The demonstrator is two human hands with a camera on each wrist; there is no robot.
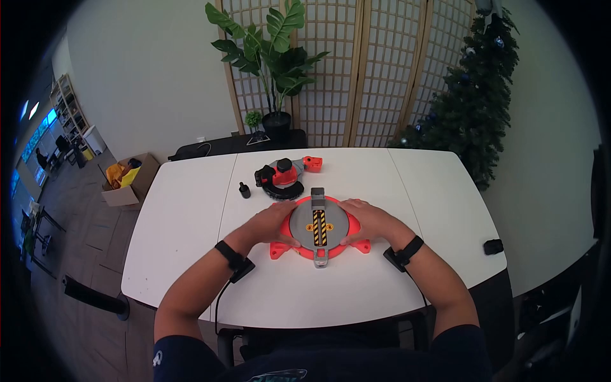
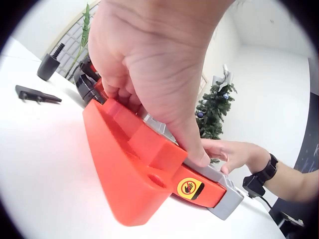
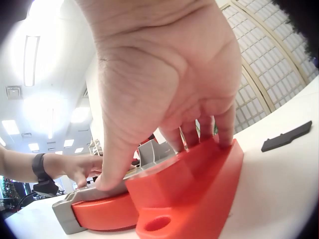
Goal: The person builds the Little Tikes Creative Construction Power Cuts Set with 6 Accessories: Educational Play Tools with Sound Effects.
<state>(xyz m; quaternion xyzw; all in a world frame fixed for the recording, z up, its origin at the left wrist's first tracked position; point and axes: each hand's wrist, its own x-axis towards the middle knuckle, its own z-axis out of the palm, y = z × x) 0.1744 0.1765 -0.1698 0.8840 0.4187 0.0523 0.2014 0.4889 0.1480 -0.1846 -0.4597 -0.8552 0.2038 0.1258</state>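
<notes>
A red toy saw base (image 1: 275, 249) lies flat on the white table, with a round grey turntable (image 1: 336, 224) set in it and a black-and-yellow striped strip (image 1: 320, 228) down its middle. My left hand (image 1: 272, 224) grips the base's left side, thumb on the near part and fingers at the far part. On the opposite side my right hand (image 1: 370, 220) holds it the same way. In the left wrist view the thumb presses on the grey rim above a yellow warning sticker (image 2: 190, 187). Fingertips of the right hand reach over the red side block (image 3: 174, 186).
Behind the base sits the red and black toy saw head (image 1: 284, 173). Left of it stands a black threaded knob (image 1: 245, 191). A flat black piece (image 2: 37, 94) lies left of the base, another black piece (image 3: 287, 136) to the right. A small black object (image 1: 492, 247) rests near the right edge.
</notes>
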